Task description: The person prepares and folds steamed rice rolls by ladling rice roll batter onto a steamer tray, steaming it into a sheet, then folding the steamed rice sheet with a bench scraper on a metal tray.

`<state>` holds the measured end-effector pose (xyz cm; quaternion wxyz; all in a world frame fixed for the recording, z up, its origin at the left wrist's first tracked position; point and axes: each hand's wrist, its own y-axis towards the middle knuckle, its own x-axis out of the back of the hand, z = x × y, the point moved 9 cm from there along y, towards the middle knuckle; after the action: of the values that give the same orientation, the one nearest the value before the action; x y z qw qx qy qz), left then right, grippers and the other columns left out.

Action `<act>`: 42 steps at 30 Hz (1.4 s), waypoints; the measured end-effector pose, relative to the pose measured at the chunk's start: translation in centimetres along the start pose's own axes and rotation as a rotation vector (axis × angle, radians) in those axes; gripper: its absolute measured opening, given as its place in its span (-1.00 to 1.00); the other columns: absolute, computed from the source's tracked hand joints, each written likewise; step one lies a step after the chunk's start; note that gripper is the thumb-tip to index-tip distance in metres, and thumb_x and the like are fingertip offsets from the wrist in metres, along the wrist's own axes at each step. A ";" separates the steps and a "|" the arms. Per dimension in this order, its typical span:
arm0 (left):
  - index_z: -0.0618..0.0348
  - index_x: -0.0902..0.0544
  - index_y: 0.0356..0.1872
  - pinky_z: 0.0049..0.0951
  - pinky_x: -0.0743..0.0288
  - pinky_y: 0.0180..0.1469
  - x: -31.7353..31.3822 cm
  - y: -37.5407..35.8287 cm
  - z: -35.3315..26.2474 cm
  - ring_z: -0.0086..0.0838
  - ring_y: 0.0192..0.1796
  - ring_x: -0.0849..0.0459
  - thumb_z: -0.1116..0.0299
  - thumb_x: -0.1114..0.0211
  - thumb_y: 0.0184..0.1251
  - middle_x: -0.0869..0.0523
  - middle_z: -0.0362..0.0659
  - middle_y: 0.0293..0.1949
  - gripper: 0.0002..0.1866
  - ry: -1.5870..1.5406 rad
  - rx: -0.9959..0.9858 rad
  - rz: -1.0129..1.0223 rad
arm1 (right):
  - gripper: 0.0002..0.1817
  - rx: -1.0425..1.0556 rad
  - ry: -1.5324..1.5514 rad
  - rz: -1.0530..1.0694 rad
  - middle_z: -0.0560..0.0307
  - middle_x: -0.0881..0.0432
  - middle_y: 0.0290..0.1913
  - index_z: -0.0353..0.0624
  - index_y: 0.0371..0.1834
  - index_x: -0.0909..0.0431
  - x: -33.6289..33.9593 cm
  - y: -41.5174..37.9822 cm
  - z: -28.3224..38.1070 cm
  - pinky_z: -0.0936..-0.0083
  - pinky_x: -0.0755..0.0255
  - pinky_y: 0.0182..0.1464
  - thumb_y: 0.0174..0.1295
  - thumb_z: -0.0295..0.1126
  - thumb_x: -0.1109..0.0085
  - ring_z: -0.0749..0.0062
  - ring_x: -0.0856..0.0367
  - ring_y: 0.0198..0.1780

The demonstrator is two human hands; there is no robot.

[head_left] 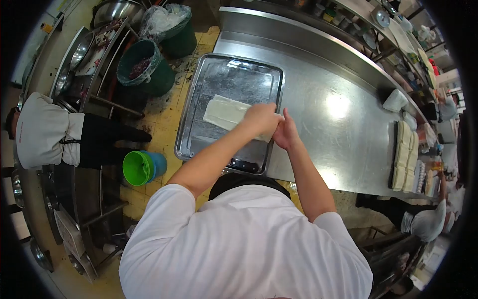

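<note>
A pale, flat rectangular sheet (224, 111), possibly dough or a wrapped slab, lies across the large metal tray (199, 79). My left hand (260, 119) has its fingers curled over the right end of this sheet. Close against it, my right hand (286, 131) is at the same end, thumb up and fingers bent, with a small whitish edge between the two hands. Exactly what the fingertips pinch is hidden. A knife (244, 165) with a black handle rests in the tray's near right corner.
The steel table (323, 134) extends right, bearing rows of pale wrapped blocks (404, 154) at its far end. Green bins (149, 70) and a green bucket (137, 168) stand on the yellow floor to the left. Co-workers are at the left (50, 132) and right (428, 222).
</note>
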<state>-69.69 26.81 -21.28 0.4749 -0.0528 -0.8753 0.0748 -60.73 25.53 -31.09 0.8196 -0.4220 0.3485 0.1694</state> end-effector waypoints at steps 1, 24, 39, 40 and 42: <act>0.17 -0.72 0.07 -0.02 -0.59 0.12 1.2 0.3 1.7 0.04 0.03 -0.76 -0.01 -0.37 0.30 -0.80 0.12 -0.06 -0.50 -0.072 0.029 -0.035 | -0.38 0.011 -0.031 -0.021 -0.06 -0.61 0.19 -0.34 0.34 -0.43 0.5 0.1 -0.1 0.17 -0.42 0.32 0.58 0.05 0.09 0.11 -0.60 0.18; 0.26 -0.75 -0.01 -0.08 -0.59 0.15 1.6 -2.9 24.5 0.04 0.10 -0.74 0.01 -0.39 0.27 -0.79 0.16 -0.01 -0.50 -0.144 0.648 -0.213 | -0.69 0.234 -0.781 -0.375 -0.01 -0.70 -0.07 -0.43 0.11 -0.56 4.5 -0.3 1.9 0.40 -0.56 -0.09 0.32 -0.62 -0.08 0.32 -0.68 -0.12; 0.17 -0.75 -0.19 -0.08 -0.56 -0.20 8.5 -8.2 22.9 0.03 -0.27 -0.76 0.10 -0.36 0.36 -0.78 0.09 -0.36 -0.69 -0.212 0.412 -0.657 | -0.65 0.277 -0.675 -0.240 0.05 -0.71 -0.06 -0.41 0.12 -0.60 -0.7 0.8 1.9 0.44 -0.55 -0.02 0.28 -0.67 -0.04 0.40 -0.67 -0.10; 0.16 -0.75 -0.18 -0.07 -0.56 -0.20 8.6 -8.2 23.2 0.03 -0.27 -0.76 0.09 -0.36 0.37 -0.78 0.09 -0.36 -0.68 -0.194 0.394 -0.671 | -0.65 0.254 -0.679 -0.242 0.05 -0.72 -0.05 -0.41 0.12 -0.59 -0.7 1.3 1.7 0.43 -0.56 -0.01 0.27 -0.68 -0.04 0.39 -0.68 -0.09; 0.13 -0.75 -0.18 -0.03 -0.56 -0.17 8.6 -8.2 23.9 0.09 -0.25 -0.75 0.10 -0.35 0.37 -0.77 0.11 -0.35 -0.71 -0.183 0.402 -0.664 | -0.65 0.247 -0.662 -0.240 0.04 -0.72 -0.05 -0.41 0.12 -0.59 -0.9 1.9 1.5 0.42 -0.57 -0.01 0.27 -0.68 -0.05 0.38 -0.68 -0.08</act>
<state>-94.59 18.19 -25.57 0.3940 0.3341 -0.8513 0.0915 -61.82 27.84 -30.97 0.9467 -0.2802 0.0305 0.1562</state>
